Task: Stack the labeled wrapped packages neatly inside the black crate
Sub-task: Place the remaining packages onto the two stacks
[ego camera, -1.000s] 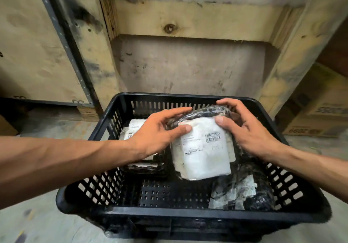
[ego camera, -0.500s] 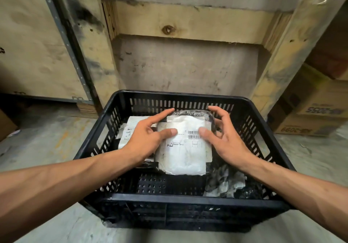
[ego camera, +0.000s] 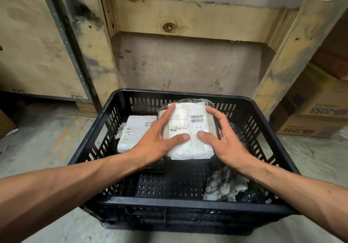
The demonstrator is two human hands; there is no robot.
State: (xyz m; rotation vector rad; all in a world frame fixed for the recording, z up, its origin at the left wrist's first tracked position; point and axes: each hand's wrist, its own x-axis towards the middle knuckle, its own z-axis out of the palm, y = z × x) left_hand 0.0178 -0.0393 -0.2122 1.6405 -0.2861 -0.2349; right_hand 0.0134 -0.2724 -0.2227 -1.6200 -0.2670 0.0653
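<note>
A black slotted crate point(ego camera: 188, 208) stands on the concrete floor in front of me. Inside it, a white wrapped package with a barcode label point(ego camera: 190, 128) lies toward the far wall, tilted slightly. My left hand point(ego camera: 156, 141) grips its left side, thumb pressing on the front face. My right hand point(ego camera: 224, 139) grips its right side, thumb on the face too. A second labeled white package point(ego camera: 133, 131) lies flat at the crate's left. A crumpled black-and-white wrapped package point(ego camera: 226, 186) sits in the near right corner.
Wooden crate panels point(ego camera: 188, 17) and a grey wall rise just behind the crate. Cardboard boxes point(ego camera: 316, 114) are stacked to the right. A metal strip point(ego camera: 64, 35) runs down the plywood at left. Bare concrete floor point(ego camera: 47, 141) lies left of the crate.
Both hands have carried the barcode package from the crate's middle toward the far wall. The view has drawn closer to the crate.
</note>
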